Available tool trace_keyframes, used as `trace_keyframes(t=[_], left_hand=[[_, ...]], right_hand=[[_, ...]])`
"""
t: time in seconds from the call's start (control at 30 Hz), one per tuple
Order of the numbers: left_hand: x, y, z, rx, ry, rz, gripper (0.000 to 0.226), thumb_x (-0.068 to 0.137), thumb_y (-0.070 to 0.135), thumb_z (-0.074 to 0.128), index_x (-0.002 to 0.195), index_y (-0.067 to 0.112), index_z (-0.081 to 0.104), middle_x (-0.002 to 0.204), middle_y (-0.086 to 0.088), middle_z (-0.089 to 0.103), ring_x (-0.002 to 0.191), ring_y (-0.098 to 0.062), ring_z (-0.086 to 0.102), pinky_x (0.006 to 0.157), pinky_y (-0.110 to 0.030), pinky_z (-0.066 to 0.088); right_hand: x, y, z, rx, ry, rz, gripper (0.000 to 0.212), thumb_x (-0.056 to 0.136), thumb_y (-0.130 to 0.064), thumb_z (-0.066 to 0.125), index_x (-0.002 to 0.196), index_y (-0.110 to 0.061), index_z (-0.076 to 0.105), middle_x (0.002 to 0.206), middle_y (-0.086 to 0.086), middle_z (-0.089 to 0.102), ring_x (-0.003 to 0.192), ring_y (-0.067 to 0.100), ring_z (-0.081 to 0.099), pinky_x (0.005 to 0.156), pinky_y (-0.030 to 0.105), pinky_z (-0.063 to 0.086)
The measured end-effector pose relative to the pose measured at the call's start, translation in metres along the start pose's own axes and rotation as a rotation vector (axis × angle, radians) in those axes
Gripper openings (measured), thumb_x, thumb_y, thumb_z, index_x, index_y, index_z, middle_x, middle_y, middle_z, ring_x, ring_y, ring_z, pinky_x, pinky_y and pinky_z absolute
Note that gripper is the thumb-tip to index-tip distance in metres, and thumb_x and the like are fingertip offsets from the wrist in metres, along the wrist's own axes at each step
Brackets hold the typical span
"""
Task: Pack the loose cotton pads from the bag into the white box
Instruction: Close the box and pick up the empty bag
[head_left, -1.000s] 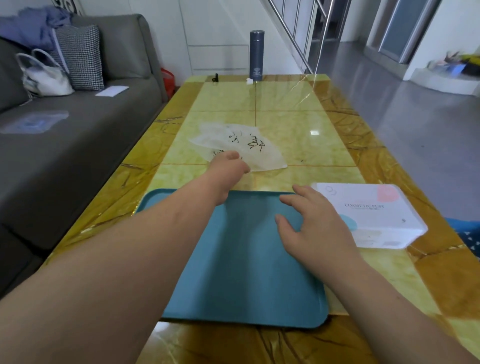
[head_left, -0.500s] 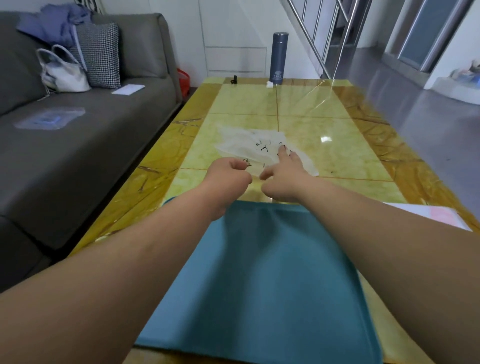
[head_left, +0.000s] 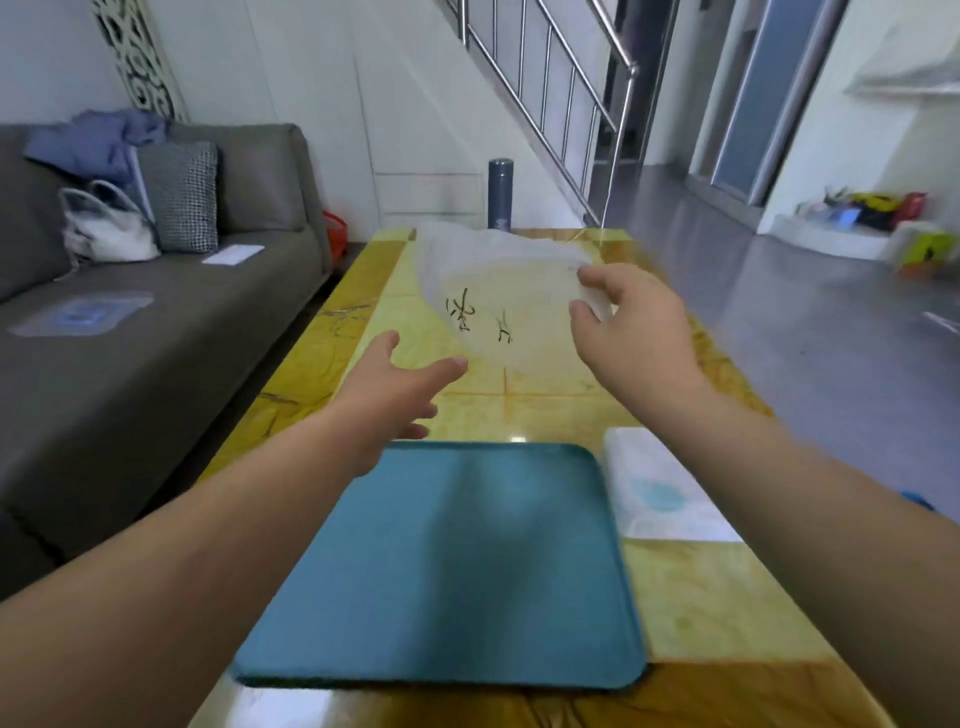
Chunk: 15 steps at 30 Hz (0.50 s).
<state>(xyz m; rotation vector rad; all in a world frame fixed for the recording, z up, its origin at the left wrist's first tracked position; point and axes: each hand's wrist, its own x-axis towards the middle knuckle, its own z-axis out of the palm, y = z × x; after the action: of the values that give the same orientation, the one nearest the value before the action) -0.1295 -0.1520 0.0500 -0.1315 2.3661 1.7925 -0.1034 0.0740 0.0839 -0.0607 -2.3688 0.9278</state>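
Hands reach past the blue tray (head_left: 457, 561): the left hand (head_left: 395, 397), a fist a moment ago, now spreads open under the bag (head_left: 498, 291), which the right hand (head_left: 634, 332) pinches by its side, newly lifted off the counter (head_left: 701, 597). Tipping pads out looks next. The white box (head_left: 660, 488) sits just right of the tray; a flask (head_left: 500, 195) marks the far edge
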Motion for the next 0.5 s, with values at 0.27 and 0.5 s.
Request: trace_keyframes(t=[0.27,0.5], left_hand=[[-0.136,0.080,0.096,-0.125,-0.346,0.174,0.061,0.098,0.031,0.069,0.147,0.051,0.038,0.125,-0.017,0.066,0.089,-0.035,0.079,0.086,-0.050,0.062],[-0.224,0.061,0.197,0.103,-0.542,0.360,0.026,0.105,0.032,0.052,0.123,0.047,0.063,0.103,0.015,0.077,0.092,-0.007,0.074,0.071,-0.031,0.056]], right_hand=[[-0.096,-0.014,-0.139,0.210,-0.004,0.090,0.014,0.094,-0.008,0.065,0.101,-0.019,0.066,0.082,-0.005,0.065,0.068,0.007,0.059,0.063,0.014,0.048],[-0.180,0.022,-0.219,0.658,-0.062,0.497,0.048,0.090,-0.011,0.070,0.131,-0.020,0.049,0.102,0.008,0.074,0.087,0.018,0.076,0.088,0.042,0.064]])
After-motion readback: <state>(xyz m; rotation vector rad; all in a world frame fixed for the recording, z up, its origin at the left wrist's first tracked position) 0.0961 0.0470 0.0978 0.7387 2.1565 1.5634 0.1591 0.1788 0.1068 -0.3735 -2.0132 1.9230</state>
